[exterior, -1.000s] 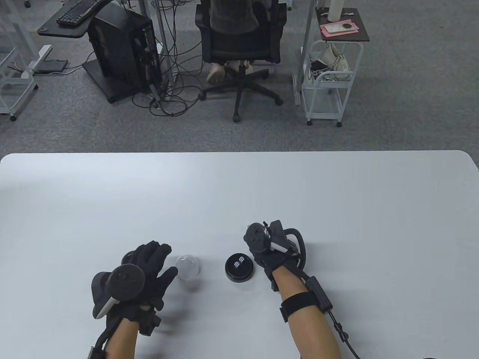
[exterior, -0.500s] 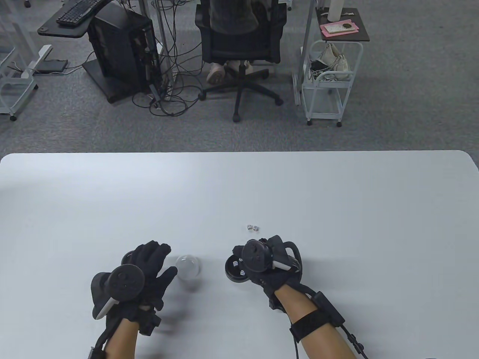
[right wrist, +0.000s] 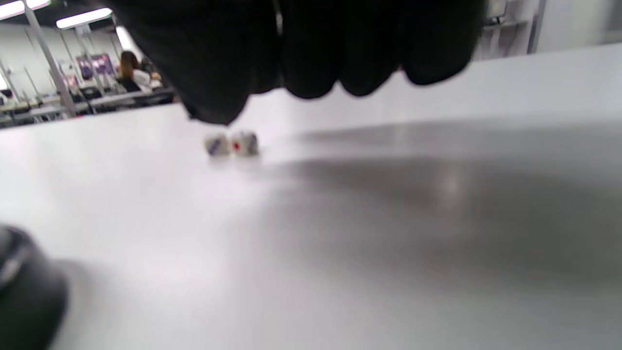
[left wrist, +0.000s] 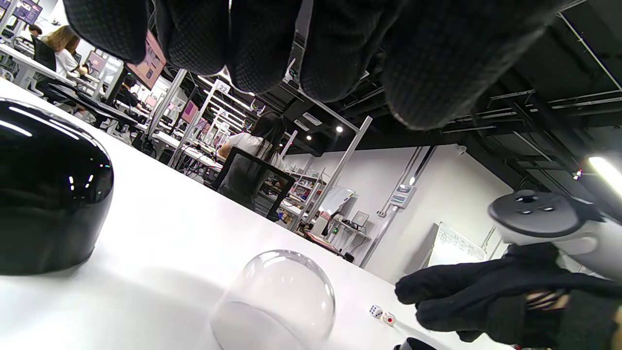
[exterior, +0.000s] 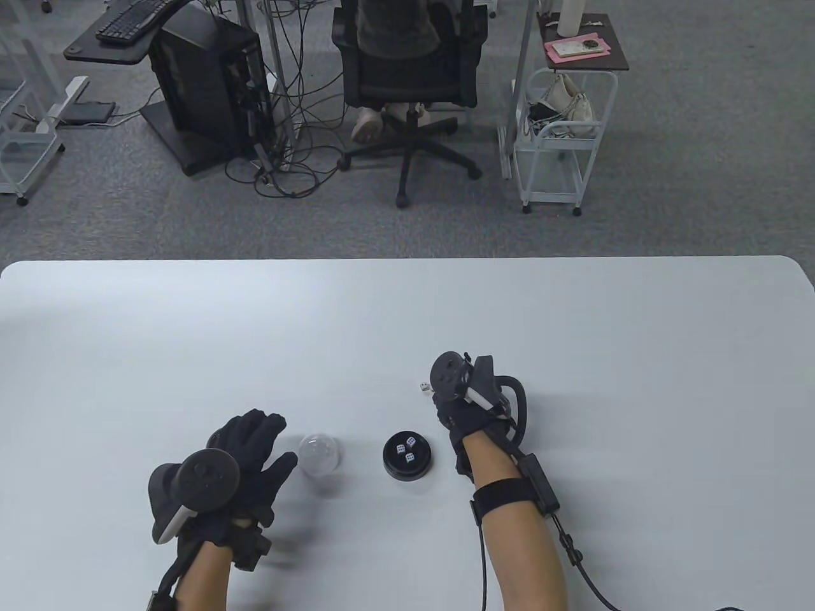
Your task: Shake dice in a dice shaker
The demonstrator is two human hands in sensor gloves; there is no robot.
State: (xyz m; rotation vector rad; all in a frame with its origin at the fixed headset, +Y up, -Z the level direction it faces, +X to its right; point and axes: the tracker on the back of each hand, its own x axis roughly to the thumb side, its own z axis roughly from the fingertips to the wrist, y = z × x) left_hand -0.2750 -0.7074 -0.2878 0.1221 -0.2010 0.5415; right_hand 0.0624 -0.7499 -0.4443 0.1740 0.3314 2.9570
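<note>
The black round shaker base sits on the white table with three white dice in it. The clear dome lid stands to its left, also in the left wrist view. My left hand lies open just left of the dome, not touching it. My right hand hovers beyond the base, over two loose dice on the table. Only one die shows in the table view. In the right wrist view the fingertips hang just above both dice, holding nothing.
A glossy black cup-like object stands on the table behind my left hand, mostly hidden in the table view. The table's far edge lies well beyond. An office chair and carts stand on the floor past it.
My right hand went to the base and back out to the loose dice. The base held two dice, now three. The left hand barely moved.
</note>
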